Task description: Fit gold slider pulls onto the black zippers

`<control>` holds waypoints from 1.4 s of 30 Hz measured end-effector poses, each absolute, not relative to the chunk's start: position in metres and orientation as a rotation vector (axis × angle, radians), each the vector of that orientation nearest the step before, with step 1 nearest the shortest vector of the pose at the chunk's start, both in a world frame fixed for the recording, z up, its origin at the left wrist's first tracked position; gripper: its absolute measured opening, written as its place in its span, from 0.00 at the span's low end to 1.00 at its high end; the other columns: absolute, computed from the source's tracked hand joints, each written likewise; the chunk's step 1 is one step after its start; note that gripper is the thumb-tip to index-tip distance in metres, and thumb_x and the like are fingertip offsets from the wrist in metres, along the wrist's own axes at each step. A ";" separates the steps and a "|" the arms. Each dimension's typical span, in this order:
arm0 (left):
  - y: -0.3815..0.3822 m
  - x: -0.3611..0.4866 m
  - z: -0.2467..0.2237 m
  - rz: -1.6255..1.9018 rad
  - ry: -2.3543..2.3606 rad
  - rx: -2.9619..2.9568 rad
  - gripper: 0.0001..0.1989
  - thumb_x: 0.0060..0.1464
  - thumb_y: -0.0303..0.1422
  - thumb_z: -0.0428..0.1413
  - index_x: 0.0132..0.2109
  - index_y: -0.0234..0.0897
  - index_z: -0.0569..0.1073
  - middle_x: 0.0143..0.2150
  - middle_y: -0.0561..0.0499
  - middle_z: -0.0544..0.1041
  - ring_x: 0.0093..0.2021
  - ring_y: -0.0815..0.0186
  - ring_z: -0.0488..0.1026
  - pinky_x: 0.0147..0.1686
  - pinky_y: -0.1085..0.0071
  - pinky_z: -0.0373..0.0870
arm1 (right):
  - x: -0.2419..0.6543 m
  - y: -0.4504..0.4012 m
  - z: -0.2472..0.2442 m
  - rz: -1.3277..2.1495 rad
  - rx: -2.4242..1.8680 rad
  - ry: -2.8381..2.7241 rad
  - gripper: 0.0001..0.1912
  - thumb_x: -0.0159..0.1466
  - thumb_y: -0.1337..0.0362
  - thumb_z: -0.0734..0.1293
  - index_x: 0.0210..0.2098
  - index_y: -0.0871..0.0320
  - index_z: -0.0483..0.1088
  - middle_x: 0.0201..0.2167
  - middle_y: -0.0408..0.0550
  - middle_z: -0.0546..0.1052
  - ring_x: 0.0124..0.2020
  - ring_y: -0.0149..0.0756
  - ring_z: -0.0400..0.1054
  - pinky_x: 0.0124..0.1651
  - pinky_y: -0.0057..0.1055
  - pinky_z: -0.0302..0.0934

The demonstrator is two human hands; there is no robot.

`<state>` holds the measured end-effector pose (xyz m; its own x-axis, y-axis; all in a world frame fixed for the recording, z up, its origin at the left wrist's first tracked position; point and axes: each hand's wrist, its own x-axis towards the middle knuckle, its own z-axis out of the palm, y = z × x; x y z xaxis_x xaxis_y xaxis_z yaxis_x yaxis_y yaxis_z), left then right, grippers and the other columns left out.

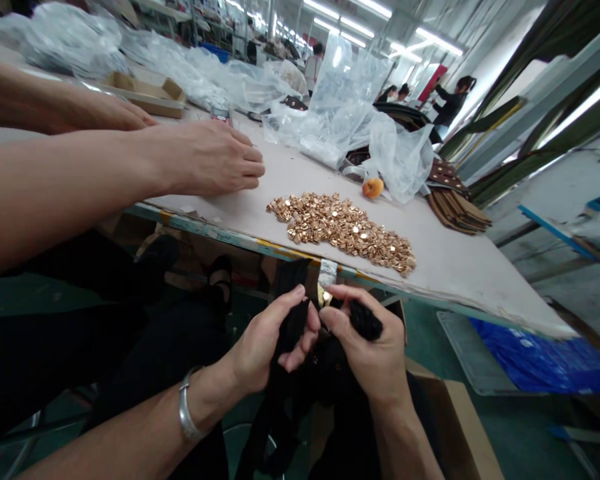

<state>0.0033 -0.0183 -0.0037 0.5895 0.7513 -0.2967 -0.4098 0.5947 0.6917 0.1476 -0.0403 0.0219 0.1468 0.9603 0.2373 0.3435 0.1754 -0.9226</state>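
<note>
My left hand [260,343], with a silver bangle at the wrist, is closed around a strip of black fabric [293,327]. More dark fabric hangs below between my arms. My right hand [377,353] is closed on a black bundle [365,320], with thumb and index finger close together near the left fingertips. Just beyond the fingers, a silver-wrapped piece [327,272] with a yellowish lower part sticks out at the table edge. Whether the right fingertips touch it, I cannot tell. On the table lies a heap of small gold-coloured metal pieces [343,227].
A co-worker's arms [195,157] reach over the table [455,267] from the left. Clear plastic bags [325,127], an orange-yellow fruit [373,188], stacked brown pieces [457,207] and a shallow cardboard box [147,93] lie on it. Below are an open carton [460,427] and a blue plastic sheet [545,360].
</note>
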 end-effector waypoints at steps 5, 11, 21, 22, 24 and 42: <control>-0.024 0.007 -0.006 0.700 0.727 0.745 0.27 0.54 0.56 0.52 0.26 0.34 0.68 0.17 0.56 0.64 0.12 0.76 0.58 0.13 0.80 0.46 | 0.143 -0.054 0.023 1.172 -1.233 -1.298 0.05 0.60 0.63 0.73 0.33 0.58 0.75 0.22 0.41 0.75 0.21 0.33 0.70 0.28 0.27 0.65; -0.017 0.002 -0.004 1.045 0.918 0.894 0.21 0.58 0.48 0.55 0.28 0.35 0.71 0.26 0.53 0.72 0.27 0.72 0.69 0.30 0.78 0.66 | 0.152 -0.055 0.013 1.000 -1.350 -1.190 0.07 0.60 0.60 0.74 0.30 0.56 0.75 0.20 0.37 0.71 0.22 0.28 0.64 0.28 0.25 0.58; -0.019 0.005 -0.002 0.912 0.790 0.798 0.16 0.46 0.42 0.67 0.33 0.36 0.71 0.19 0.62 0.60 0.18 0.79 0.50 0.17 0.82 0.49 | 0.150 -0.054 0.012 0.688 -1.321 -1.442 0.03 0.63 0.66 0.70 0.33 0.56 0.76 0.27 0.39 0.76 0.28 0.30 0.69 0.32 0.23 0.62; -0.019 0.006 -0.002 0.882 0.788 0.718 0.18 0.46 0.43 0.67 0.33 0.36 0.70 0.18 0.63 0.57 0.17 0.79 0.47 0.16 0.82 0.46 | 0.149 -0.055 0.012 0.633 -1.305 -1.475 0.02 0.63 0.67 0.70 0.33 0.56 0.76 0.28 0.39 0.77 0.29 0.29 0.69 0.34 0.23 0.62; -0.018 0.006 -0.002 0.838 0.790 0.595 0.20 0.43 0.44 0.68 0.32 0.36 0.68 0.18 0.64 0.54 0.17 0.80 0.44 0.15 0.83 0.44 | 0.148 -0.056 0.012 0.550 -1.277 -1.497 0.04 0.63 0.69 0.70 0.34 0.54 0.76 0.29 0.38 0.77 0.30 0.28 0.70 0.36 0.21 0.63; -0.012 0.008 0.000 0.828 0.839 0.566 0.23 0.38 0.44 0.70 0.32 0.36 0.68 0.17 0.65 0.56 0.16 0.82 0.46 0.14 0.84 0.45 | 0.145 -0.054 -0.007 0.879 -1.204 -1.077 0.07 0.62 0.62 0.74 0.30 0.56 0.74 0.30 0.42 0.74 0.25 0.27 0.63 0.26 0.21 0.57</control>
<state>0.0084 -0.0123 0.0003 0.3982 0.8170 -0.4170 -0.4061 0.5646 0.7186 0.1448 -0.0542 -0.0067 0.2770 0.9459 0.1688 0.0240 0.1688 -0.9854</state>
